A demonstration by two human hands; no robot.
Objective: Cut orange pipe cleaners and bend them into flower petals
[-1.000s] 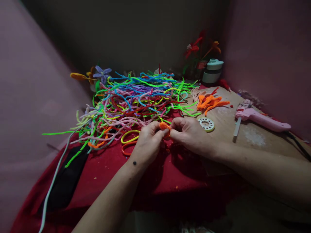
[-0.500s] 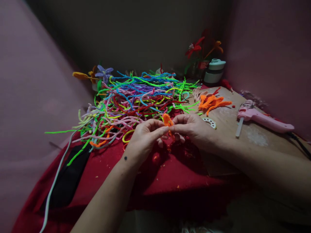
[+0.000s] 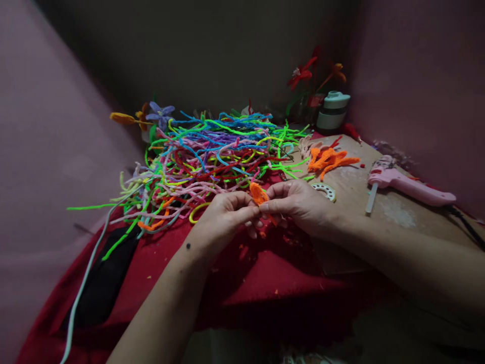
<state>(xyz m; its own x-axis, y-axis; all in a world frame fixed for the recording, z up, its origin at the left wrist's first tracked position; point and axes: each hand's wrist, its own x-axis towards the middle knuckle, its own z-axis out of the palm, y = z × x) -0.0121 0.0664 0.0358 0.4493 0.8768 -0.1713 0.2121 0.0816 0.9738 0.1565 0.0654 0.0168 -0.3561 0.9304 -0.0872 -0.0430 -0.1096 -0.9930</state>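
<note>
Between my two hands is an orange pipe cleaner piece (image 3: 258, 193), bent into a petal-like shape. My left hand (image 3: 232, 211) pinches it from the left, thumb and forefinger pressed together. From the other side, my right hand (image 3: 296, 203) grips the same piece with its fingertips. Part of the piece is hidden by the fingers. Just beyond my hands lies a big heap of coloured pipe cleaners (image 3: 212, 151). Several more orange pipe cleaner pieces (image 3: 329, 161) lie together on a brown board to the right.
A pink glue gun (image 3: 411, 187) with a glue stick rests on the brown board (image 3: 356, 184). Near my right hand is a white disc with holes (image 3: 325, 191). A lidded cup (image 3: 333, 111) and pipe cleaner flowers (image 3: 161, 114) stand behind. A pale cable (image 3: 85, 283) crosses the red cloth (image 3: 166, 283).
The orange piece has tilted, its rounded top now leaning left. My fingers have shifted slightly on it, and the whole view has moved a little.
</note>
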